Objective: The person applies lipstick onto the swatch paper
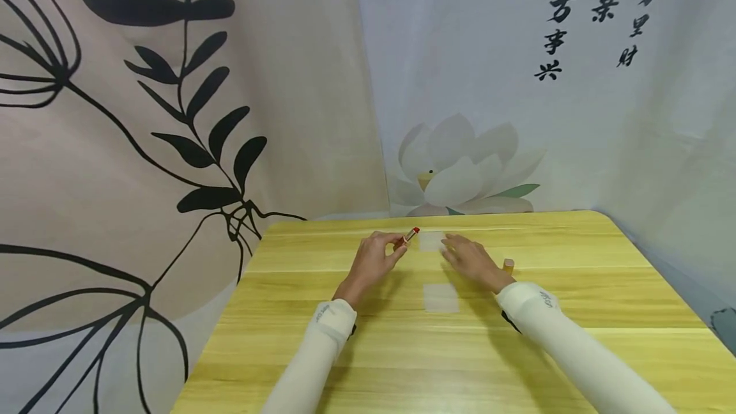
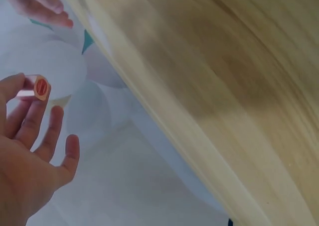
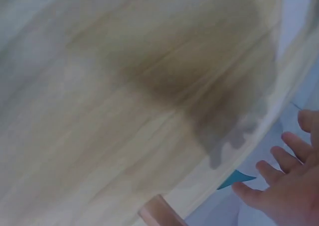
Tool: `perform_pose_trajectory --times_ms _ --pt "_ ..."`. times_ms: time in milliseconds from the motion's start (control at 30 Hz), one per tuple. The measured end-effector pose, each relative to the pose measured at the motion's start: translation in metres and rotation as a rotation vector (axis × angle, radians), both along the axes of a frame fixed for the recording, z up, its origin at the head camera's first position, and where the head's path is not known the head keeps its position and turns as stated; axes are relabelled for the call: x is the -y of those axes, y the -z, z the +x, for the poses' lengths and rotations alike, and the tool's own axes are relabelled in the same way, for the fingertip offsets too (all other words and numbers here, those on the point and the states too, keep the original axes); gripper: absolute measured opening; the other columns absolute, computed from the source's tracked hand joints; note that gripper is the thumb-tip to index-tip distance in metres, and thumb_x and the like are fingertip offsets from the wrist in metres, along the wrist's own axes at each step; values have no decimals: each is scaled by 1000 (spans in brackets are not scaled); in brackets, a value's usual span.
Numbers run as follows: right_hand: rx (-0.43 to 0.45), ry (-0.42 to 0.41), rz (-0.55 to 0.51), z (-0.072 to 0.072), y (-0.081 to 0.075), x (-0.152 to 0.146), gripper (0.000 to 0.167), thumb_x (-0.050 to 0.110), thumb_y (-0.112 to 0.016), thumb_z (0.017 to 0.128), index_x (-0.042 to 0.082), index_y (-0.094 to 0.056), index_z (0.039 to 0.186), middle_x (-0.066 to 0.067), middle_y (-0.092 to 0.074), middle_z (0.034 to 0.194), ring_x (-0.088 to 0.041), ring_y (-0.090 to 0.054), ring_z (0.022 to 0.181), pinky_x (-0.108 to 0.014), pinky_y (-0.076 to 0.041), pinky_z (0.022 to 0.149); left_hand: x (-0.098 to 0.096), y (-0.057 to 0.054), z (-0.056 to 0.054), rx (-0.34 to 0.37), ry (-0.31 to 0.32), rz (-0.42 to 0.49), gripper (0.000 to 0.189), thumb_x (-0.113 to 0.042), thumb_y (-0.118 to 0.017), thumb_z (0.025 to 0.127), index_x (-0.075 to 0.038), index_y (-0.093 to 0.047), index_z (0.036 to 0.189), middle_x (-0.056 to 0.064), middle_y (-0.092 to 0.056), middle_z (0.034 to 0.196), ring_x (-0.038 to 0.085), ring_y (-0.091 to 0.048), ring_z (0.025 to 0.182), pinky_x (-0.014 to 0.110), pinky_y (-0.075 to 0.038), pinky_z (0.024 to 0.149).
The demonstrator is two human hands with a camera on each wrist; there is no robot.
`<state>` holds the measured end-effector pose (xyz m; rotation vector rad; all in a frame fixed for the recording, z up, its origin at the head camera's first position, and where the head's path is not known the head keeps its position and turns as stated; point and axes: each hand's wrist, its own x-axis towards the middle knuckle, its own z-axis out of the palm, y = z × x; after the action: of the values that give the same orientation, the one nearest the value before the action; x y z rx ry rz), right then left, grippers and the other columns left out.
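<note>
My left hand (image 1: 372, 259) pinches an uncapped lipstick (image 1: 409, 236) between thumb and fingertips above the far part of the table. Its red tip points up and to the right. In the left wrist view the lipstick (image 2: 34, 88) turns its base toward the camera, and the other fingers of the left hand (image 2: 37, 154) spread away from it. To the right, my right hand (image 1: 470, 260) holds nothing, its fingers apart over the table. The lipstick's cap (image 1: 508, 266) stands on the table just beyond the right wrist, and the cap (image 3: 160, 213) also shows in the right wrist view.
Two pale squares lie on the wooden table (image 1: 391, 350): a near square (image 1: 441, 298) between the forearms and a far square (image 1: 431, 241) between the hands. Behind the table's back edge hangs a printed curtain (image 1: 310, 82) with plants, a lotus and characters.
</note>
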<state>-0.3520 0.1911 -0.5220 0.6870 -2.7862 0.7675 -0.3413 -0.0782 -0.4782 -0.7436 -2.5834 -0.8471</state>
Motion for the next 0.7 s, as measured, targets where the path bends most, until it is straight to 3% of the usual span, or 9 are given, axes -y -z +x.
perform_pose_trajectory --times_ms 267,400,500,600,633,700 --pt "21 81 24 -23 12 -5 38 15 -54 110 -7 -58 141 -27 -51 151 -50 -48 137 -64 -41 108 -3 -2 -24 -7 -17 -86 18 -28 -69 103 -16 -77 113 -4 -74 102 23 -65 101 42 -47 85" --pt "-16 83 27 -30 21 -5 16 9 -56 108 -2 -66 103 -26 -55 147 -47 -54 133 -52 -54 85 -4 -1 -37 -12 -32 -142 19 -25 -72 101 -15 -78 116 -3 -75 102 23 -65 100 42 -48 83" --pt "-71 87 39 -33 27 -2 25 6 -57 106 4 -53 82 -24 -59 144 -44 -58 130 -46 -48 67 -6 4 -46 -16 -40 -194 24 -25 -73 99 -14 -79 119 -3 -75 99 23 -66 98 42 -50 81" --pt "-117 115 46 -36 31 1 10 8 -61 105 -1 -67 101 -22 -60 144 -43 -59 129 -51 -55 75 -9 11 -54 -18 -52 -253 26 -28 -74 99 -16 -79 122 -3 -74 96 23 -66 94 42 -50 78" --pt "-123 123 42 -36 32 2 15 7 -62 104 -3 -68 112 -22 -60 144 -43 -58 130 -55 -55 79 -10 13 -56 -12 -56 -270 28 -29 -73 99 -17 -78 124 -2 -74 95 23 -65 94 41 -49 78" --pt "-131 136 47 -38 34 5 17 8 -62 104 -1 -69 117 -21 -59 145 -42 -59 129 -59 -53 88 -13 17 -60 2 -71 -296 29 -31 -72 100 -18 -78 125 -2 -73 97 22 -65 95 41 -48 79"
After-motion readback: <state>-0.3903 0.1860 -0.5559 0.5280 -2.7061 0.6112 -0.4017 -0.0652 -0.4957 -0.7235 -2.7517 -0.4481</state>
